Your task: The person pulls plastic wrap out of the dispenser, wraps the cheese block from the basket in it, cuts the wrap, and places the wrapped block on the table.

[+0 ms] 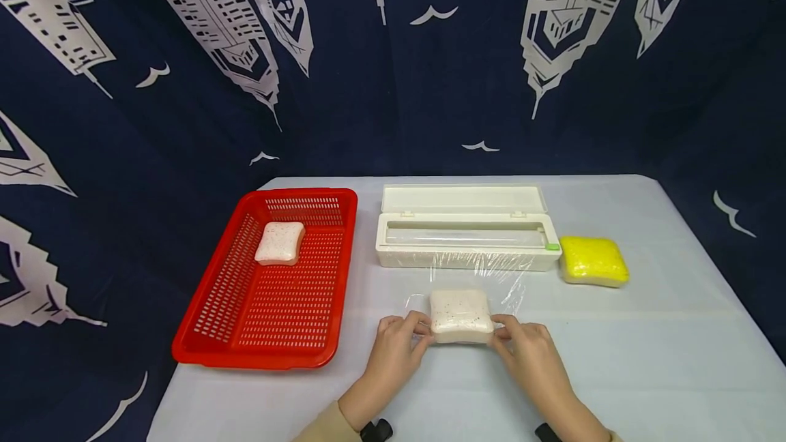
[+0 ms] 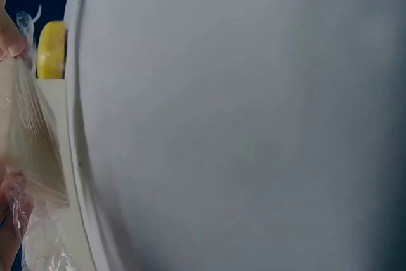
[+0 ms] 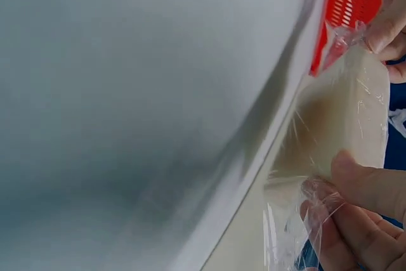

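Note:
A white, speckled, pillow-shaped soap bar (image 1: 460, 312), partly covered by clear cling film (image 1: 510, 285), is between the two hands at the front. My left hand (image 1: 396, 345) pinches its left side and the film there. At the opposite side, my right hand (image 1: 533, 355) grips the soap bar and film. The right wrist view shows the right thumb (image 3: 365, 182) on the soap's corner, with film bunched at the fingers. Film stretches back from the soap toward a white cling film dispenser (image 1: 467, 258), whose lid stands raised.
To the left, a red perforated basket (image 1: 264, 360) contains another white speckled soap bar (image 1: 280, 243). A shiny yellow soap bar (image 1: 593, 261) lies at the dispenser's right end. The white table (image 1: 663, 374) meets a dark blue printed curtain (image 1: 393, 101) behind.

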A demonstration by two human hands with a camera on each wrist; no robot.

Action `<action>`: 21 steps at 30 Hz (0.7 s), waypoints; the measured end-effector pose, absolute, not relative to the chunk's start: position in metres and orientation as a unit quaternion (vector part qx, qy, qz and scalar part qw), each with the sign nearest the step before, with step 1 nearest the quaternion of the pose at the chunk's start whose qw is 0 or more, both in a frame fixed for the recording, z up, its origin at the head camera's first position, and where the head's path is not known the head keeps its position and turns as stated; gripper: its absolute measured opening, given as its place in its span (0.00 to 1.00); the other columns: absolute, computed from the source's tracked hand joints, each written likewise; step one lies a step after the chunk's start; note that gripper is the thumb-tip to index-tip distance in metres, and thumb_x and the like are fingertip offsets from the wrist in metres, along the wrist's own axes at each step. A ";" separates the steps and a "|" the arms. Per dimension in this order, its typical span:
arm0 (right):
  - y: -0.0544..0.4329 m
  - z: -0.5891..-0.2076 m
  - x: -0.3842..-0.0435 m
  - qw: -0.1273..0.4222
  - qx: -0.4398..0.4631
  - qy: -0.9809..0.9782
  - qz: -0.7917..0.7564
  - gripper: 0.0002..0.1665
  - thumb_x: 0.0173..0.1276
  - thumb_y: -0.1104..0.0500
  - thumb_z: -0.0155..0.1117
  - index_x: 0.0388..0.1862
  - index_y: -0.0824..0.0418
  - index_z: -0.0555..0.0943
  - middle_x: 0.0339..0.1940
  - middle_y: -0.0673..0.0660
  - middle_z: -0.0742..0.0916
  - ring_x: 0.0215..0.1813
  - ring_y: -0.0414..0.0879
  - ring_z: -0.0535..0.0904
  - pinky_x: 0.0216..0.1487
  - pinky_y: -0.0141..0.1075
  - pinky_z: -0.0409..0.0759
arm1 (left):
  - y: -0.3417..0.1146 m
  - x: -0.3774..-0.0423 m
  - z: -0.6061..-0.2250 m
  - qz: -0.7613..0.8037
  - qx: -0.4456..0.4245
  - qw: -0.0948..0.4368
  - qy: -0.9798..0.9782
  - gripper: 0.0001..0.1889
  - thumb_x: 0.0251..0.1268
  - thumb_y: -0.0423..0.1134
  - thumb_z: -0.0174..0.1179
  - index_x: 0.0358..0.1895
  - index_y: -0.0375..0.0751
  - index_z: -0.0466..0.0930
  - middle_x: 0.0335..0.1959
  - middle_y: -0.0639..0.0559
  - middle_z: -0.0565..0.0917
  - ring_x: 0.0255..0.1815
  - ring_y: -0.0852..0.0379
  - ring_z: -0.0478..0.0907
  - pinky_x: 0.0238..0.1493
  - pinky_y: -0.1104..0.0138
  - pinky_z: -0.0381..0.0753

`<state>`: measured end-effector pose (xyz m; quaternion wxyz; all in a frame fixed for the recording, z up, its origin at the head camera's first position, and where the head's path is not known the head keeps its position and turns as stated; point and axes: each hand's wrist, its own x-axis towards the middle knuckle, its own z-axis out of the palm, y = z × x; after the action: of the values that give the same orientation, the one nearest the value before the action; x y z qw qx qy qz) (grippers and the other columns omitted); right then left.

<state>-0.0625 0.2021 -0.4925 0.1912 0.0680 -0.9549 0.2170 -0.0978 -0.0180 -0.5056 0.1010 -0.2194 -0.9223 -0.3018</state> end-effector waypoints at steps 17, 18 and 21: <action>0.209 -0.510 -0.052 0.159 0.121 -0.965 0.168 0.24 0.41 0.62 0.84 0.38 0.61 0.83 0.28 0.50 0.89 0.32 0.44 0.83 0.45 0.46 0.77 | -0.022 -0.093 -0.513 -0.261 -0.240 0.025 -0.935 0.09 0.58 0.38 0.70 0.39 0.50 0.80 0.34 0.64 0.89 0.37 0.65 0.80 0.46 0.67 0.67; 0.211 -0.507 -0.053 0.133 0.102 -0.969 0.181 0.21 0.45 0.61 0.82 0.39 0.60 0.84 0.28 0.49 0.89 0.31 0.43 0.82 0.44 0.45 0.78 | -0.023 -0.094 -0.511 -0.269 -0.230 0.015 -0.935 0.08 0.59 0.38 0.69 0.39 0.50 0.80 0.34 0.63 0.89 0.37 0.65 0.80 0.45 0.67 0.66; 0.219 -0.493 -0.064 0.072 0.027 -0.971 0.224 0.12 0.58 0.58 0.75 0.39 0.61 0.84 0.26 0.50 0.88 0.28 0.42 0.80 0.36 0.42 0.80 | -0.026 -0.103 -0.505 -0.297 -0.184 0.029 -0.937 0.04 0.62 0.38 0.66 0.38 0.49 0.82 0.32 0.61 0.88 0.35 0.64 0.80 0.41 0.68 0.66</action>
<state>-0.0645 0.2187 -0.4931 0.0718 0.0268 -0.9715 0.2244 -0.1029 -0.0263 -0.5046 0.0293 -0.1840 -0.9367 -0.2966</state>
